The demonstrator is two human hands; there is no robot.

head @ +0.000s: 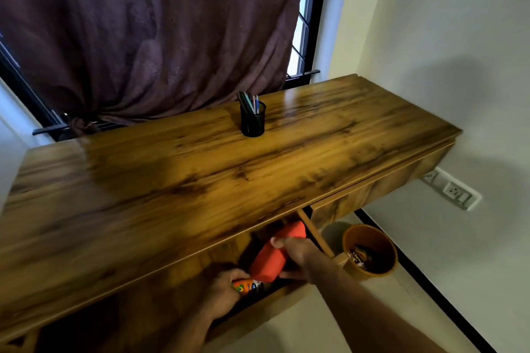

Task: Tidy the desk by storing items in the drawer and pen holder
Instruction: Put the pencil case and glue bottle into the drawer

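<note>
A drawer (258, 311) stands pulled out under the wooden desk (177, 180). Over it my right hand (298, 255) grips an orange-red box-like case (272, 259), tilted with one end down in the drawer. Another orange-red piece (292, 229) shows just behind it, under the desk edge. My left hand (223, 292) holds a small orange tube with a colourful label (246, 286) inside the drawer, right below the case. A black mesh pen holder (253, 119) with several pens stands at the back middle of the desk top.
A brown bin (370, 252) with scraps inside sits on the floor right of the drawer. A dark curtain (149, 31) hangs behind the desk. A wall socket strip (456, 190) is on the right wall, below the desk's right end.
</note>
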